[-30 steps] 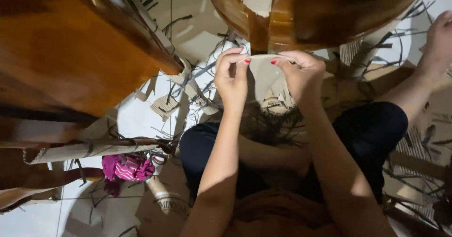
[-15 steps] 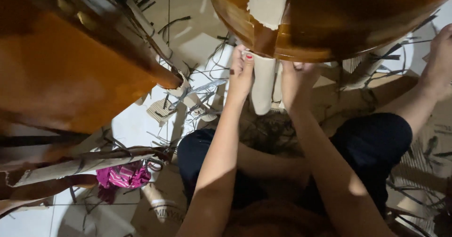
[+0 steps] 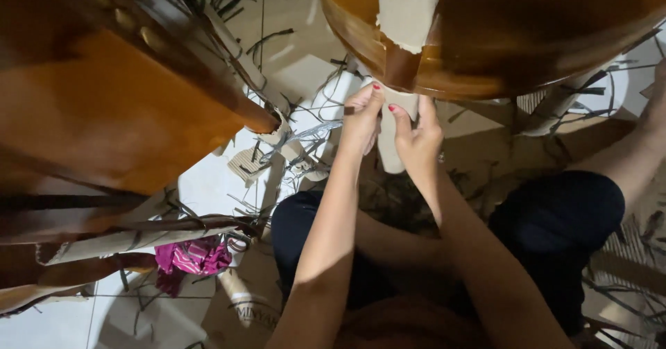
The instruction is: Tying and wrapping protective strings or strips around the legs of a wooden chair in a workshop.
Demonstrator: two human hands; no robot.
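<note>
A large glossy brown wooden piece (image 3: 104, 113) fills the upper left, slanting down to a rounded tip near the middle. A second polished wooden body (image 3: 527, 37), curved along its lower rim, spans the top right, with a torn patch of tan paper (image 3: 406, 9) stuck on its face. Below, the person sits on a white tiled floor (image 3: 208, 182) with legs in dark trousers (image 3: 562, 224) spread apart, surrounded by scraps of cardboard (image 3: 305, 64) and thin dark strips. A rolled cardboard tube (image 3: 125, 241) lies at the left under the big wooden piece, and a crumpled pink cloth (image 3: 191, 257) sits just beside it.

Both arms reach up to the lower rim of the curved wooden body. The left hand (image 3: 361, 116) has its fingers pressed together, pinching a strip of tan paper (image 3: 392, 137) at the rim. The right hand (image 3: 420, 134) is just beside it, fingers pointing up and closed on the same strip. The strip hangs down from the rim between the two hands, its lower end over the floor litter.
</note>
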